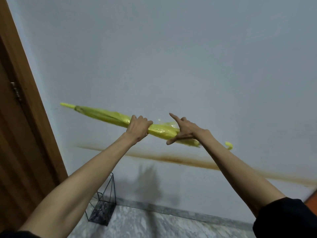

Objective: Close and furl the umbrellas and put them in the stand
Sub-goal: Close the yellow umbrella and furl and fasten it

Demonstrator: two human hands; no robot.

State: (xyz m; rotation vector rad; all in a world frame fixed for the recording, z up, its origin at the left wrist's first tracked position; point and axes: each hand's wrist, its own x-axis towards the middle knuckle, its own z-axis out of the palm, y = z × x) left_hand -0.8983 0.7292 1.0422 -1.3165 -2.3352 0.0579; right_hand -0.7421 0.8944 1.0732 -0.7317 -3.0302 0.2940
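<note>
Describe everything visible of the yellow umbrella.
The yellow umbrella is closed, its glossy canopy gathered into a slim roll, tighter toward the tip and looser near the hooked handle. It is held before a pale wall, nearly level, tip pointing left and slightly up. The left hand grips its middle; the right hand lies on the looser end, thumb across it.

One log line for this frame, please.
yellow umbrella: closed, held roughly level | left hand: grips canopy | right hand: on canopy near handle, grip unclear | wire stand: on floor
</note>
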